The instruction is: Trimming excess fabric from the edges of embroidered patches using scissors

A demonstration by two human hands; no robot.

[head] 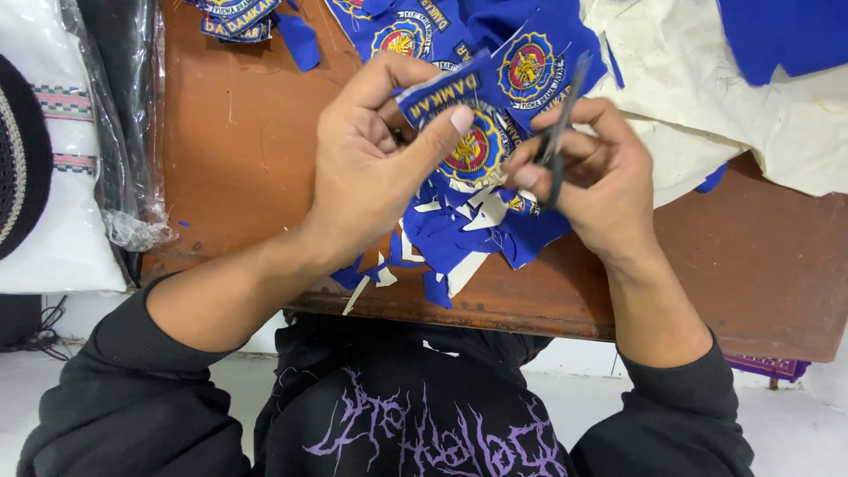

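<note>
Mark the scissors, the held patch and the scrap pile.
scissors [558, 132], head view, on the dark blades above the right hand.
patch [473, 146], head view, on its round emblem.
scrap pile [442, 238], head view, on a blue offcut.

My left hand [375, 163] is raised in front of me with its back to the camera, thumb stretched out to the right and the other fingers curled in behind it, pinching. My right hand [587, 172] sits just beside it, fingers bunched tight in a closed grip, knuckles turned upward. Both forearms come up bare from the bottom corners, black sleeves pushed back toward the elbows, wrists angled inward.
</note>
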